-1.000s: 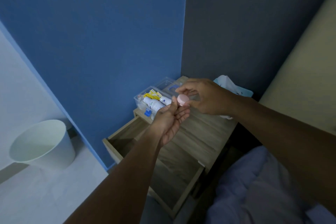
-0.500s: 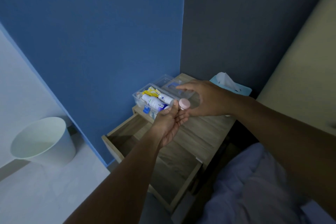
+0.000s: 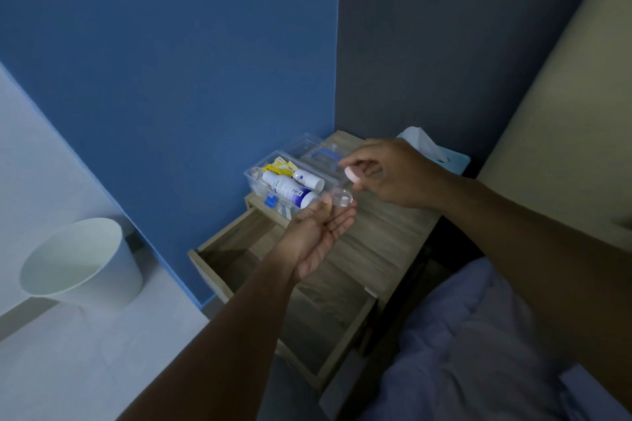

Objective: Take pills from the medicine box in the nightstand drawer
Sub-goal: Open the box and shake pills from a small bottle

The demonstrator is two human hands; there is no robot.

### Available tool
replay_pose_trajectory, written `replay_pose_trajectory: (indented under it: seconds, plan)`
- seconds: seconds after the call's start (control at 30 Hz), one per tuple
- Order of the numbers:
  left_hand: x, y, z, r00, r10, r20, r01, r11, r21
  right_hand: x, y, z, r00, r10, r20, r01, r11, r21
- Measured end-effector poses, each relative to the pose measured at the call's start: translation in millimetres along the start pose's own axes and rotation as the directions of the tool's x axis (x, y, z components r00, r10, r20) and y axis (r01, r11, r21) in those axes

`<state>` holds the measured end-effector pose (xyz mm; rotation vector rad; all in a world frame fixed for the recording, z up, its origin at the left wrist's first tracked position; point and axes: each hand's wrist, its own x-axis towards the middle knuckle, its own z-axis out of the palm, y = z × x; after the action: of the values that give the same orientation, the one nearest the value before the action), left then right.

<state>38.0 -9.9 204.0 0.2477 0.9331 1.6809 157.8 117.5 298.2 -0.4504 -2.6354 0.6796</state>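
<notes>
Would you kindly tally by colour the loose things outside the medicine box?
Pink: 1, the cap pinched in the right hand
Clear: 1, the small bottle in the left hand
White: 1, the bin on the floor
Total: 3

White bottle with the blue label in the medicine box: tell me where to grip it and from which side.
Grip the white bottle across its round body near the middle, coming from above. It lies on its side on top of the other contents of the open clear box, so the upper surface is exposed while the walls block a sideways approach.
</notes>
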Motion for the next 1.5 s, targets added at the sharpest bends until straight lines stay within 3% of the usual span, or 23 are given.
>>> replay_pose_trajectory:
  seconds: [0.13,0.3,0.43,0.53,0.67,0.77,0.83,0.97,1.13,1.33,1.5]
  plan:
    - [-0.8,-3.7,-0.2,0.999,-0.017,0.051,0.021,0.997,-0.078,-16.7,29.3,11.6,0.989,0.111,-0.098,-0.101,0.99,0.097]
    - [7.3,-9.7,-0.5,0.998,-0.053,0.028,0.055,0.997,-0.056,-42.5,71.9,41.6,0.933,0.309,-0.183,-0.272,0.941,0.202]
    - [24.1,-26.3,-10.8,0.999,0.045,-0.022,-0.039,0.974,0.222,-61.3,100.0,74.5,0.864,0.46,-0.205,-0.387,0.867,0.315]
    - [42.8,-40.8,-24.9,0.979,0.18,-0.095,-0.109,0.859,0.5,-71.4,115.9,101.5,0.803,0.558,-0.211,-0.443,0.794,0.416]
    - [70.6,-54.7,-44.0,0.978,0.206,-0.042,-0.141,0.789,0.598,-80.2,135.6,133.5,0.719,0.67,-0.188,-0.505,0.688,0.52]
    - [92.4,-64.8,-55.6,0.982,0.191,-0.008,-0.14,0.749,0.648,-83.5,149.3,156.7,0.678,0.698,-0.228,-0.533,0.681,0.502]
    - [105.4,-72.4,-60.9,0.98,0.2,0.009,-0.143,0.665,0.733,-83.8,157.7,173.3,0.639,0.708,-0.3,-0.557,0.695,0.455]
    - [129.6,-86.6,-71.2,0.973,0.206,0.105,-0.176,0.361,0.916,-86.9,170.7,196.5,0.561,0.698,-0.445,-0.575,0.715,0.398]
    - [154.5,-107.6,-72.4,0.939,0.29,0.183,-0.231,0.14,0.963,-95.4,177.2,211.0,0.6,0.519,-0.609,-0.519,0.832,0.198]
    - [173.8,-123.2,-63.7,0.919,0.325,0.222,-0.232,-0.006,0.973,-94.7,178.7,213.2,0.591,0.498,-0.634,-0.551,0.824,0.133]
    - [173.9,-128.2,-59.4,0.888,0.381,0.259,-0.242,-0.092,0.966,-92.4,177.0,214.2,0.533,0.617,-0.579,-0.615,0.753,0.235]
